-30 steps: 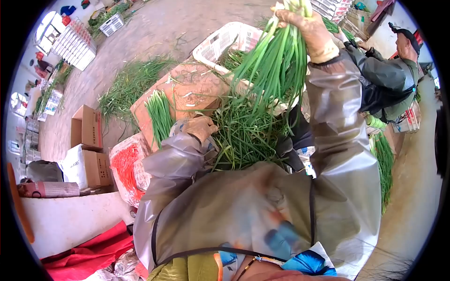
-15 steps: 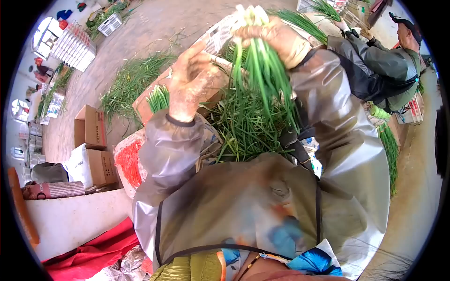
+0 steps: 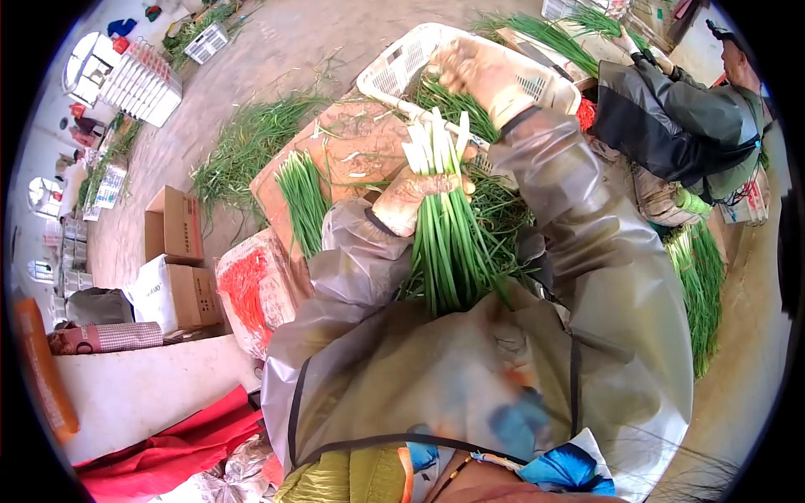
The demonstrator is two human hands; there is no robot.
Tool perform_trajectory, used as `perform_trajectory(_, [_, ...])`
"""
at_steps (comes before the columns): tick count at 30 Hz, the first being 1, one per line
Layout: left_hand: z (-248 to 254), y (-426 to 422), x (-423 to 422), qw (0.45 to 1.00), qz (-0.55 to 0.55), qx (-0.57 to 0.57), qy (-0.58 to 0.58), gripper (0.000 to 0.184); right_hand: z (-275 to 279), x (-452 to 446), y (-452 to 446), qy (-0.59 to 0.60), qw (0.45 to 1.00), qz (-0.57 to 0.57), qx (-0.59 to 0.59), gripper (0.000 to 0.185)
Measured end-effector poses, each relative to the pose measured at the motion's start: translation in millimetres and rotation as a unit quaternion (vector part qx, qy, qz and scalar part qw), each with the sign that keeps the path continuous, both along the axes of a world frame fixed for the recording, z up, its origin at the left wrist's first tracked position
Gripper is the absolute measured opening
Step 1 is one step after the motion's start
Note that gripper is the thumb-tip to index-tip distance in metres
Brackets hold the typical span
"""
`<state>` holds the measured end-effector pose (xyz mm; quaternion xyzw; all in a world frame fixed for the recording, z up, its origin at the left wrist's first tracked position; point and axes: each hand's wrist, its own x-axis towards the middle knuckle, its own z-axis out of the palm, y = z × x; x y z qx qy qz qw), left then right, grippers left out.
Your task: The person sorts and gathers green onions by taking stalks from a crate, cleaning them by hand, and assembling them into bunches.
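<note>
1. Your left hand [image 3: 411, 199]: bare, fingers wrapped around a thick bunch of long green stalks with white ends [image 3: 443, 251], gripping it just below the white ends.
2. The bunch: in front of your translucent grey-brown apron [image 3: 419, 369], white ends pointing away from you, green leaves trailing towards your lap.
3. Your right hand [image 3: 480, 77]: bare, blurred, above a white perforated plastic basket [image 3: 392, 74] with green stalks inside; you cannot tell from this view whether the fingers grasp anything.
4. Flat brown board [image 3: 356, 144]: to the left of your bunch, scattered with leaf scraps.
5. Smaller bundle of green stalks with pale ends [image 3: 303, 201]: lying on that board's left part, near your left sleeve.
6. Thin bright-red strands [image 3: 243, 289]: heaped on a pale block, left of your left forearm.
7. Co-worker in a grey-green garment [image 3: 713, 121]: at your right, one hand at long green stalks [image 3: 597, 20].
</note>
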<state>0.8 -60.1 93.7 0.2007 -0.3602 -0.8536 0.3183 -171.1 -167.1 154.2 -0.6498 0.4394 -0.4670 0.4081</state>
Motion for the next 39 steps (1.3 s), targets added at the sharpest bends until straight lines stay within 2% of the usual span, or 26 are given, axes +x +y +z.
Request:
perform_trajectory(2, [5, 1, 1, 1.000, -0.002, -0.020, 0.014, 0.054, 9, 2, -3, -0.035, 0.999, 0.001, -0.013, 0.020])
perform_trajectory(4, [7, -1, 2, 1.000, 0.006, 0.005, 0.008, 0.057, 13, 17, 7, 0.010, 0.971, 0.124, -0.203, 0.033])
perform_trajectory(5, [8, -1, 1, 1.000, 0.023, -0.002, 0.011, 0.052, 23, 22, 37, 0.203, 0.958, 0.134, -0.154, 0.037])
perform_trajectory(6, [2, -2, 1, 1.000, 0.023, -0.001, 0.010, 0.052, 4, 31, 38, 0.310, 0.923, 0.148, -0.173, 0.038])
perform_trajectory(8, [-8, -5, -1, 1.000, 0.014, 0.007, 0.000, 0.046, -6, 32, 36, 0.264, 0.904, 0.267, -0.203, 0.040])
perform_trajectory(9, [-9, -3, -3, 0.999, 0.043, -0.009, 0.010, 0.041, 9, 31, 45, 0.342, 0.909, 0.155, -0.182, 0.038])
perform_trajectory(10, [-8, -2, -3, 0.999, 0.048, -0.007, 0.011, 0.041, 4, 32, 36, 0.254, 0.953, 0.129, -0.105, 0.043])
perform_trajectory(12, [-4, -4, -1, 0.998, 0.051, -0.018, 0.013, 0.041, 32, 24, 46, 0.182, 0.971, 0.114, -0.104, 0.037])
perform_trajectory(14, [-7, -5, -1, 0.996, 0.086, -0.037, -0.003, 0.033, 35, 26, 44, 0.164, 0.970, 0.159, -0.078, 0.034])
perform_trajectory(16, [-22, -14, 0, 0.993, 0.101, -0.014, -0.053, 0.027, 25, 31, 44, 0.396, 0.852, 0.160, -0.303, 0.035])
perform_trajectory(17, [-17, -11, -2, 0.993, 0.099, -0.013, -0.054, 0.027, 19, 34, 47, 0.397, 0.833, 0.181, -0.340, 0.036])
perform_trajectory(18, [-8, -6, -5, 0.991, 0.118, -0.020, -0.063, 0.024, 18, 35, 45, 0.397, 0.834, 0.181, -0.339, 0.036])
perform_trajectory(20, [-6, -3, -9, 0.988, 0.137, -0.024, -0.070, 0.022, 21, 39, 40, 0.512, 0.776, 0.243, -0.276, 0.030])
perform_trajectory(22, [-14, -2, -10, 0.986, 0.154, -0.022, -0.052, 0.023, 23, 39, 36, 0.482, 0.791, 0.267, -0.268, 0.024])
perform_trajectory(24, [-10, -2, -6, 0.988, 0.142, -0.018, -0.056, 0.020, 13, 37, 27, 0.364, 0.810, 0.279, -0.365, 0.025])
perform_trajectory(26, [-6, -2, -3, 0.991, 0.116, -0.021, -0.060, 0.021, 7, 35, 24, 0.321, 0.826, 0.297, -0.355, 0.022])
perform_trajectory(28, [-6, -1, -3, 0.989, 0.128, -0.059, -0.039, 0.024, 5, 33, 28, 0.275, 0.885, 0.293, -0.233, 0.018])
perform_trajectory(29, [-5, -2, -1, 0.993, 0.106, -0.031, -0.040, 0.028, 5, 32, 28, 0.274, 0.886, 0.293, -0.233, 0.018])
perform_trajectory(31, [-6, -3, 0, 0.996, 0.084, -0.002, -0.041, 0.032, 6, 29, 28, 0.107, 0.969, 0.220, -0.042, 0.015])
perform_trajectory(32, [-12, -3, -1, 0.997, 0.072, 0.010, -0.028, 0.028, 3, 21, 12, 0.136, 0.975, 0.146, -0.098, 0.014])
perform_trajectory(33, [-15, -2, -1, 0.998, 0.062, 0.021, -0.014, 0.024, 12, 11, 3, 0.106, 0.983, 0.093, -0.119, 0.013])
perform_trajectory(34, [-14, 0, -1, 0.998, 0.063, 0.021, -0.014, 0.024, 16, -3, -13, 0.004, 0.984, 0.092, -0.150, 0.012])
perform_trajectory(35, [-10, 3, -1, 0.997, 0.068, 0.017, -0.010, 0.027, 21, -15, -25, -0.087, 0.996, 0.005, -0.017, 0.013])
perform_trajectory(36, [-8, 4, -1, 0.997, 0.074, 0.013, -0.006, 0.030, 22, -22, -30, 0.020, 0.991, -0.085, -0.102, 0.016])
perform_trajectory(37, [-14, 2, 0, 0.997, 0.075, 0.005, -0.019, 0.036, 21, -31, -30, 0.191, 0.979, -0.043, -0.063, 0.019])
perform_trajectory(39, [-11, 0, 1, 0.997, 0.076, -0.003, -0.020, 0.037, 18, -27, -15, 0.333, 0.937, 0.101, -0.036, 0.022])
